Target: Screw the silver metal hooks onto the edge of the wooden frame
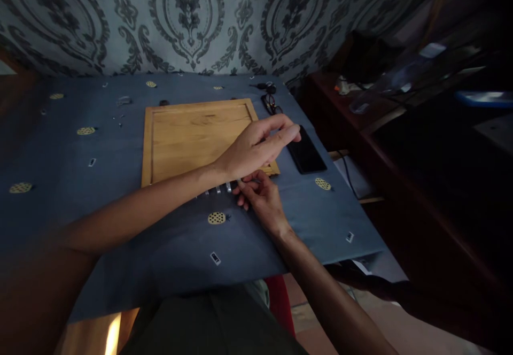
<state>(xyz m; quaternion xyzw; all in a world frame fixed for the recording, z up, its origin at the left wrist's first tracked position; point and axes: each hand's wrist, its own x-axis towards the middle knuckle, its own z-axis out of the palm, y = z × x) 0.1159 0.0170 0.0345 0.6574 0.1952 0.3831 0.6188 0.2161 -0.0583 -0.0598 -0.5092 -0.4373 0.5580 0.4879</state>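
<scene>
My left hand (262,145) reaches across the right part of a wooden board (192,136) with a grooved border. Its thumb and fingers are bent together near a black phone (306,152); what is between them, if anything, does not show. Below it, at the board's front edge, my right hand (262,200) is closed in a pinch. Its fingertips meet the right end of a row of small silver and dark pieces (218,189), perhaps a linked strip. My left wrist covers part of this row, and the pinched part is too small to make out.
A blue tablecloth (168,259) with pineapple prints covers the table. Keys (269,87) and a dark cord-like item lie behind the phone. Tiny metal bits (120,120) and a clear curved piece (124,100) lie left of the board. A dark wooden desk (401,152) stands right.
</scene>
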